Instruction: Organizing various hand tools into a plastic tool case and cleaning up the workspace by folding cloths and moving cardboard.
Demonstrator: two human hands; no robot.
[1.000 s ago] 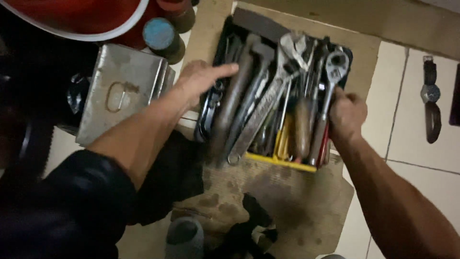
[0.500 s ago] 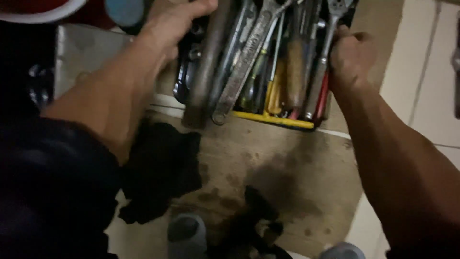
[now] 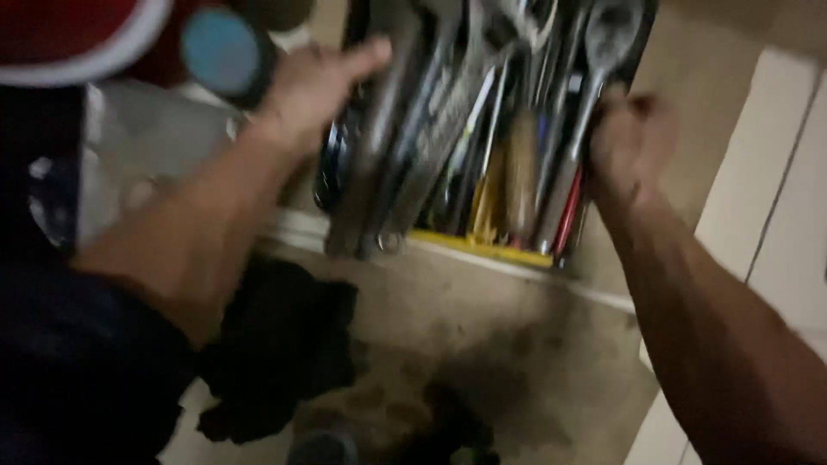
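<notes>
A tool tray [image 3: 482, 245] with a yellow front edge lies on a stained brown mat. It holds several wrenches [image 3: 431, 129], a wooden-handled screwdriver [image 3: 521, 168] and a ratchet [image 3: 594, 60]. My left hand [image 3: 310, 86] grips the tray's left side, thumb pointing across the tools. My right hand [image 3: 629, 142] is clenched on the tray's right side. The picture is blurred by motion.
A grey metal box [image 3: 146, 164] sits left of the tray, with a blue round lid [image 3: 220, 52] and a red white-rimmed basin [image 3: 77, 43] behind it. A black cloth [image 3: 284, 344] lies on the mat [image 3: 534, 344]. White floor tiles [image 3: 775, 215] are on the right.
Both hands have stayed on the tray's two sides. The tray sits higher in the view than a second ago, and the picture has become more blurred.
</notes>
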